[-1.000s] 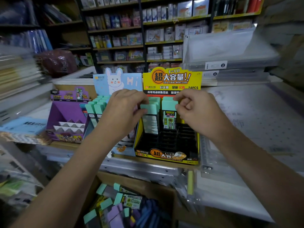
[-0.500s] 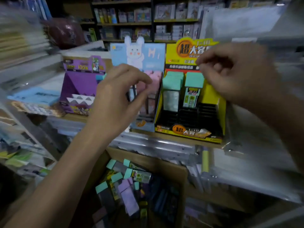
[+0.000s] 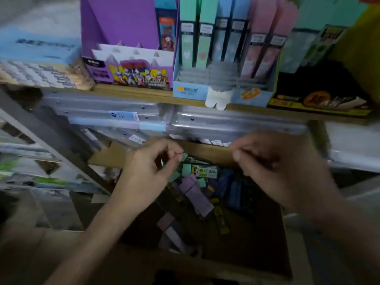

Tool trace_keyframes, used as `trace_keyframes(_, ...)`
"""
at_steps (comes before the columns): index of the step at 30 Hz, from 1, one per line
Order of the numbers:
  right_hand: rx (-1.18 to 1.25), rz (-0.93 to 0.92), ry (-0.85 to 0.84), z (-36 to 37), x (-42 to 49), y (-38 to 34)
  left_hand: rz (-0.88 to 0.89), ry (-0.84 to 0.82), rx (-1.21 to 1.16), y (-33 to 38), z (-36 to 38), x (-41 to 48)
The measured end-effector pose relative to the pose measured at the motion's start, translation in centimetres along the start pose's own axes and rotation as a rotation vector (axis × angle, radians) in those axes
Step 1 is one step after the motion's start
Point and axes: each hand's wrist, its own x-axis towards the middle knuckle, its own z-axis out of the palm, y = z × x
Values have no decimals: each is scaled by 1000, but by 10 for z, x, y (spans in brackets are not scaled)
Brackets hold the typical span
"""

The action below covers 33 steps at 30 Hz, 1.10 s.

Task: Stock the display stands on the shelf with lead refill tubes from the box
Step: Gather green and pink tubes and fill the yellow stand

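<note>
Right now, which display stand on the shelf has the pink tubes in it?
The light blue stand in the middle, between the purple stand and the yellow-and-black stand. Only it holds pink tubes, at its right end.

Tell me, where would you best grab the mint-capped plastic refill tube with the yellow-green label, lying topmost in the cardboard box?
Pinch the mint-capped plastic refill tube across its labelled body, coming from above. It lies flat atop the pile in the cardboard box, cap toward the left hand, which hovers nearest. Its long sides seem uncovered, so fingers could probably straddle it.
</note>
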Motion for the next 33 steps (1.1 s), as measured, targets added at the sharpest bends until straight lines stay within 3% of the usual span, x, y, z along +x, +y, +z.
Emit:
trace_keyframes(2, 33, -14, -55, 45, -16, -34, -95, -79, -24, -24, 3, -11)
trace_keyframes(10, -29, 415, -256, 156, -56, 21, -523, -585, 153, -90, 31, -60)
trace_keyframes(17, -54, 538, -341, 189, -60, 43, -618, -778, 238, -100, 45, -75)
trace_keyframes(26, -149, 546, -409, 200, -54, 45, -786, -603, 234, -97, 53, -67)
trace_keyframes(33, -128, 297, -381, 208, -40, 40, -912, -387, 152, -90, 54, -61)
